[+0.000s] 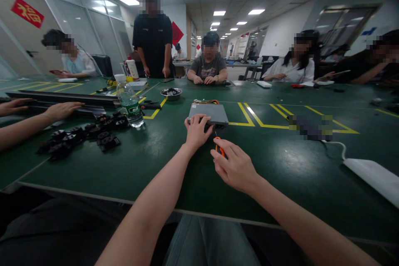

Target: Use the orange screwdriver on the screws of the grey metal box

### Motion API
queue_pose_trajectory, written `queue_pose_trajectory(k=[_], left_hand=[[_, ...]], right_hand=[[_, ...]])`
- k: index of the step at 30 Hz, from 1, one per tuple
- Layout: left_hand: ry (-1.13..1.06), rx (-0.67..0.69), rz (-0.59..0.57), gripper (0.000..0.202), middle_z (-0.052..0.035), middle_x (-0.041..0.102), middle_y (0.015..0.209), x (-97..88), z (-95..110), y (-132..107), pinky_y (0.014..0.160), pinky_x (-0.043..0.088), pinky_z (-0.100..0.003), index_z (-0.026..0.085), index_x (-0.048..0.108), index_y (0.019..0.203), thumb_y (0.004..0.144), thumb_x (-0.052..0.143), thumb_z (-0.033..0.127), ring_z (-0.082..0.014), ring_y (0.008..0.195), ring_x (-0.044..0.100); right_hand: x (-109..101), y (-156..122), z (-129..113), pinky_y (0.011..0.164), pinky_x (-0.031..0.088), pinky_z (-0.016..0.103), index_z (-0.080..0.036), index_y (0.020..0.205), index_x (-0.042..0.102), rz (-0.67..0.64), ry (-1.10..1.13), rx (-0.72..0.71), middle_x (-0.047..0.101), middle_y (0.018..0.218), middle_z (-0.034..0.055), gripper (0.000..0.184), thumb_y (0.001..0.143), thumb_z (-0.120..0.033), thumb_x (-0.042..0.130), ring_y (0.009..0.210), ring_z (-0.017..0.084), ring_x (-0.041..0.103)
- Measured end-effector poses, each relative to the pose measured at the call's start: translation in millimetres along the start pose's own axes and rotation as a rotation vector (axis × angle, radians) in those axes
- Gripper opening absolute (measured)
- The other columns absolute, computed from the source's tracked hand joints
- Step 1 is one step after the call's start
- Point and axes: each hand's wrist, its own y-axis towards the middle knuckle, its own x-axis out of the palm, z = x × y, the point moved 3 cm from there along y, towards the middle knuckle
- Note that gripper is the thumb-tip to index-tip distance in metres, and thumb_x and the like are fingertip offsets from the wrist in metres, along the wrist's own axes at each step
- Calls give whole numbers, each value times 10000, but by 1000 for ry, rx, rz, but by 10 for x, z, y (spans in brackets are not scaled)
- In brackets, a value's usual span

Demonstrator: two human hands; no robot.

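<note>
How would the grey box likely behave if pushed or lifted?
The grey box is probably stiff, given its flat faces and crisp edges. Lying low and broad, it should likely slide rather than tip. The wires at its far end would probably flop.

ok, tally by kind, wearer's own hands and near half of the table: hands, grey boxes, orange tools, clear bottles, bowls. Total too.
Hands: 2 (left hand, right hand)
Grey box: 1
Orange tool: 1
Clear bottle: 1
Bowl: 1
Total: 6
</note>
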Motion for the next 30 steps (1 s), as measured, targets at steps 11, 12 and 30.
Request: queue_pose_trajectory(k=[11,12,30], left_hand=[[7,-3,-29,297,-38,497,1171,-22,19,-1,963,237,-443,293,529,1080,792,557,357,-234,1090,434],[6,-4,-26,301,-37,498,1169,-23,20,0,965,235,-442,292,528,1081,790,560,357,-232,1090,434],[18,-10,-32,296,-37,506,1173,-8,13,7,966,231,-435,297,534,1078,791,560,364,-231,1091,435]], right_hand=[[-7,15,43,761,463,320,-180,932,596,49,-78,51,597,1035,124,161,822,-273,525,975,220,543],[7,5,28,780,461,338,-179,960,591,18,-73,43,581,1074,134,179,816,-259,520,1019,239,524],[73,-21,-3,823,464,333,-221,1114,543,0,-54,-81,525,1237,96,325,809,-124,485,1099,223,488]])
